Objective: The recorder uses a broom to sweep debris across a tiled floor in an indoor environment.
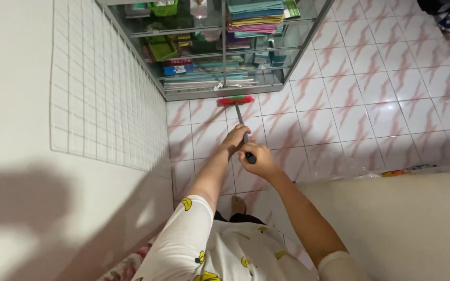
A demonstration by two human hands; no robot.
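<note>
Both my hands grip the grey handle of a broom (240, 117). My left hand (234, 138) holds the handle higher toward the head, and my right hand (256, 160) closes over the black end of the handle. The broom's red and green head (235, 100) rests on the pink-patterned tiled floor (371, 93), right against the bottom edge of a glass-fronted cabinet (220, 49). My sleeves are white with yellow banana prints.
The cabinet holds stacked folded cloths (255, 18), green baskets (161, 48) and boxes on several shelves. A white wire grid (100, 88) hangs on the wall at the left. A pale counter (407, 218) stands at the lower right, with bags at the top right corner.
</note>
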